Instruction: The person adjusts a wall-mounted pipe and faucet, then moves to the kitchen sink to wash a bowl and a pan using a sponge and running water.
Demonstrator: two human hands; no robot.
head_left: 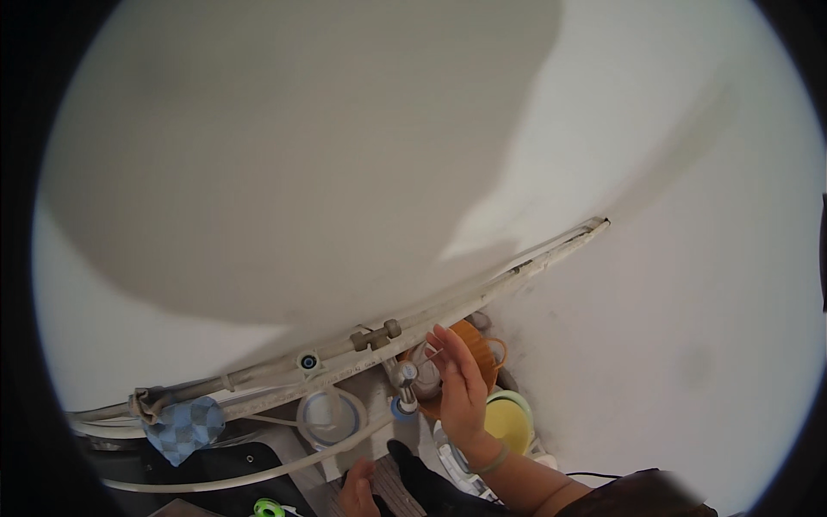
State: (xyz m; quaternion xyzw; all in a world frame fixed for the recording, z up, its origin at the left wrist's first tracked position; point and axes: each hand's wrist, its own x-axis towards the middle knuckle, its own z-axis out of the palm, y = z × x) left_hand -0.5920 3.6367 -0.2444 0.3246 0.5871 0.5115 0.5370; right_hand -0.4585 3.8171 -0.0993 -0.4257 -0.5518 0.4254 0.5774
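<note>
My right hand (460,394) is raised just right of a metal tap (407,378) on the pipes along the wall. Its fingers are slightly bent and partly spread, and whether they touch the tap's handle cannot be told. Below the tap a blue collar (405,408) joins a pale hose (291,470) that runs to the lower left. My left hand (359,491) is low at the bottom edge, its fingers near together; its lower part is cut off, and no held thing shows. An orange tub (475,342) stands behind my right hand.
White pipes (478,298) run along the wall. A blue checked cloth (184,430) hangs at their left end, near a black surface (187,462). A clear round container (331,417) stands below the pipes. A yellow basin (507,423) lies right of my wrist; a green object (268,507) is at the bottom.
</note>
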